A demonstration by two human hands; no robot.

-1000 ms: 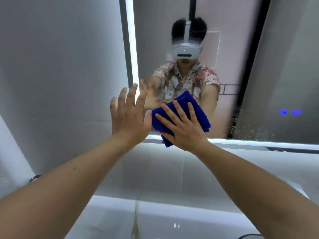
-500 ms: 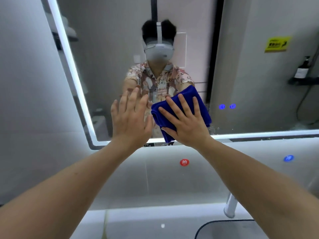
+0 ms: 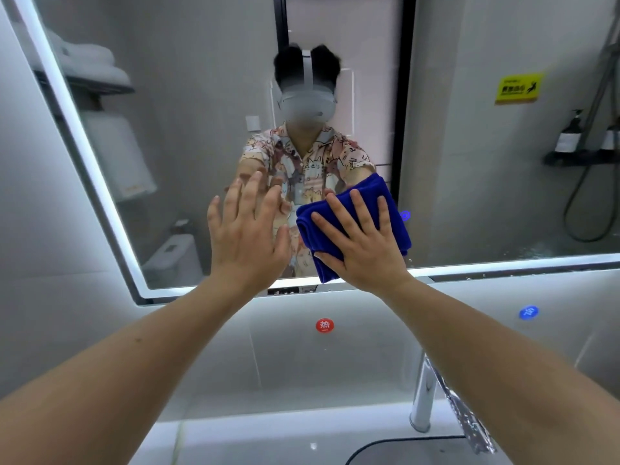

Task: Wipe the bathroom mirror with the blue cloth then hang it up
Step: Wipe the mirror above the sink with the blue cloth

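- Cloth pinned flat against the mirror, low and just right of frame centre, under the right hand.
- Right hand spread wide, fingers straight and fanned up over the cloth, palm pressing; no pinch or curl visible.
- Left hand just beside it to the left, fingers straight and close together, pointing up at the glass; touching the mirror or only hovering near it: cannot tell.
- Cloth folded into a thick pad, long axis running from lower left to upper right; lower corner hanging over the lit bottom edge of the mirror.
- Most unwiped glass stretching up and out to the right of frame; droplets speckling the lower right strip. Likely calls for a sweep rightward or upward by the right hand, already on the cloth.
- Deep blue, plush, microfibre-looking, soft rolled fold on its left side; dry or damp: cannot tell.
- No hook or rail for hanging visible; tap at lower right.
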